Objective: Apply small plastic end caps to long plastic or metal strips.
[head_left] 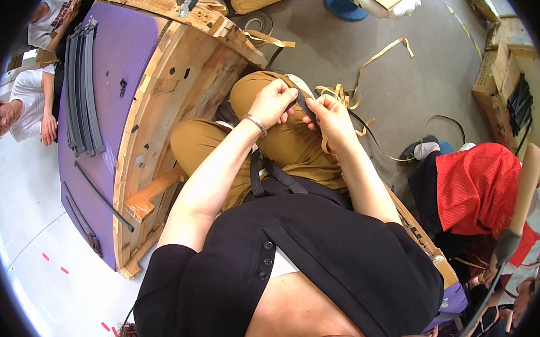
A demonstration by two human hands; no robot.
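Observation:
Above my lap, both hands are close together with a narrow black strip [304, 101] between them. The fingertips of my left hand [272, 102] are closed on one part of it. My right hand [331, 118] pinches it a short way to the right, thumb on top. Curled tan tape-like ribbons [339, 94] hang beside and below my right hand, and one runs out over the floor. Whether the ribbon is joined to the black strip cannot be made out. Black straps [276, 177] lie across my lap.
To my left stands a wooden bench [173, 70] topped with a purple mat [123, 48]. It bears a bundle of long grey bars [81, 93] and a few loose dark rods [103, 195]. A blue round stool [344, 6] stands ahead. Other people sit left and right; a box [491, 77] is at right.

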